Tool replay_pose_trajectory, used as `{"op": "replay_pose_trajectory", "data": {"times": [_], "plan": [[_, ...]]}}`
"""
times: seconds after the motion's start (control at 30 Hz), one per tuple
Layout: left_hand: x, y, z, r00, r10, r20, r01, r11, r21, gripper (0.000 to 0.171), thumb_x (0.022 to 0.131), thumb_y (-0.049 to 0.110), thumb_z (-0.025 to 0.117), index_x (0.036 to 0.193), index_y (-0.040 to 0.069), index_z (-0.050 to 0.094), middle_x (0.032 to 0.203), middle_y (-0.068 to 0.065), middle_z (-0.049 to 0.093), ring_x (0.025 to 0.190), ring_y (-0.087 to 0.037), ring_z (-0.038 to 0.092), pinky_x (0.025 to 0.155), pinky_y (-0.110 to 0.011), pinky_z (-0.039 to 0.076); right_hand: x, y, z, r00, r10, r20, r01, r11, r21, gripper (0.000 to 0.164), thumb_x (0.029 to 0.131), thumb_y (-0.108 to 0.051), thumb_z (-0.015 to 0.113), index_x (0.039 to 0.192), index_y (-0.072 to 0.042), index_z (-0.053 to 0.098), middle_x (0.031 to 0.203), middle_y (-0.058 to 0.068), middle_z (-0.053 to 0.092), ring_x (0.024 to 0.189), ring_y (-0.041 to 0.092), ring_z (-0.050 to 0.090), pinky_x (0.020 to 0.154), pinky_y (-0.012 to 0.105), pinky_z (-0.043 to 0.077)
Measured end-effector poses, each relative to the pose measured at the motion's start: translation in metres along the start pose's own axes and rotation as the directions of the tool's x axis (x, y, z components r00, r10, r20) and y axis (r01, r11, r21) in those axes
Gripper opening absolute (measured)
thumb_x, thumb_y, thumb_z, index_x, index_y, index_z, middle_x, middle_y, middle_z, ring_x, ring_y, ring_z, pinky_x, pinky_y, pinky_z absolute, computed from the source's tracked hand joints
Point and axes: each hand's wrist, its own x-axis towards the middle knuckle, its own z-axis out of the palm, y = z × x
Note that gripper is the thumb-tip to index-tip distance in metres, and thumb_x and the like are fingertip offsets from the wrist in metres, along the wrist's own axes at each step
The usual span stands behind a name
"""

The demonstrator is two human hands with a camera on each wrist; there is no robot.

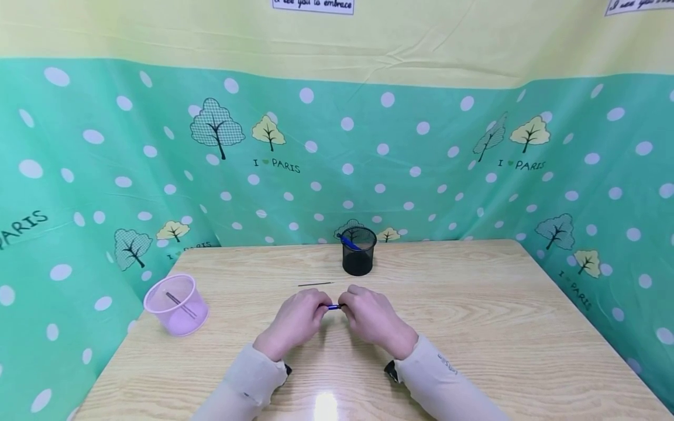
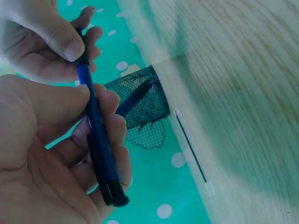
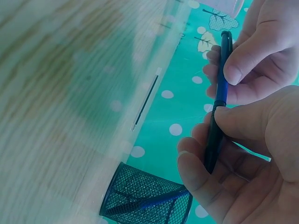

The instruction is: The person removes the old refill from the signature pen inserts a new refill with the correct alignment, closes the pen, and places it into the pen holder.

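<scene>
Between my two hands is a blue pen (image 2: 96, 119) with a black clip and a black grip section. My left hand (image 1: 299, 318) holds its blue barrel, thumb on top and fingers curled beneath. The black front end (image 3: 214, 142) is pinched by my right hand (image 1: 372, 316). Both hands are raised a little over the table, close together. Beyond them a thin pen refill (image 1: 316, 284) lies on the wood, dark along most of its length with a clear end. Behind that, a black mesh pen holder (image 1: 358, 264) stands upright with another blue pen (image 1: 350, 242) leaning inside.
A pink cup (image 1: 184, 318) stands at the table's left edge with thin refill-like sticks (image 1: 180, 304) leaning in it. The wooden table (image 1: 505, 345) reaches back to a green dotted curtain (image 1: 295, 204), which also hangs along both sides.
</scene>
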Motion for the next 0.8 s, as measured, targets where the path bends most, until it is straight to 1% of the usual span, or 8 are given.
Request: {"op": "replay_pose_trajectory", "data": {"times": [0.27,0.47,0.67,0.8], "plan": [[0.0000,-0.0005,0.0008,0.999,0.010,-0.039,-0.010,1.000,0.002,0.009,0.085,0.008,0.069,0.092,0.014,0.070,0.085,0.007,0.061,0.081,-0.011,0.056,0.071,-0.032,0.048,0.0000,-0.0001,-0.0005,1.000,0.004,-0.006,-0.004,1.000,0.010,0.007,0.088,-0.012,0.064,0.091,-0.015,0.070,0.078,-0.007,0.054,0.070,0.010,0.056,0.055,0.026,0.047],[0.0005,0.0003,0.0014,0.999,0.001,-0.053,-0.001,1.000,0.005,0.011,0.082,0.009,0.072,0.090,0.015,0.069,0.085,0.007,0.060,0.080,-0.011,0.055,0.070,-0.031,0.048,-0.0003,-0.0001,-0.0008,1.000,0.001,-0.005,-0.001,1.000,0.018,0.007,0.088,-0.011,0.064,0.091,-0.014,0.070,0.078,-0.007,0.054,0.069,0.009,0.055,0.055,0.025,0.047],[0.0008,0.0001,0.0022,0.998,0.008,-0.070,-0.007,1.000,0.012,0.006,0.086,0.015,0.069,0.092,0.015,0.070,0.086,0.006,0.061,0.080,-0.011,0.056,0.070,-0.031,0.048,-0.0001,0.0001,-0.0003,1.000,-0.001,-0.009,0.001,1.000,0.019,0.008,0.088,-0.011,0.064,0.092,-0.015,0.070,0.079,-0.007,0.055,0.070,0.009,0.056,0.056,0.026,0.048],[0.0008,0.0004,0.0018,0.998,0.016,-0.065,-0.015,1.000,0.016,0.011,0.089,0.013,0.062,0.095,0.013,0.071,0.089,0.003,0.066,0.083,-0.012,0.060,0.074,-0.033,0.050,-0.0002,0.0000,-0.0002,1.000,-0.005,-0.017,0.005,1.000,0.016,0.008,0.088,-0.011,0.064,0.091,-0.015,0.070,0.079,-0.007,0.055,0.071,0.010,0.057,0.056,0.027,0.049]]}}
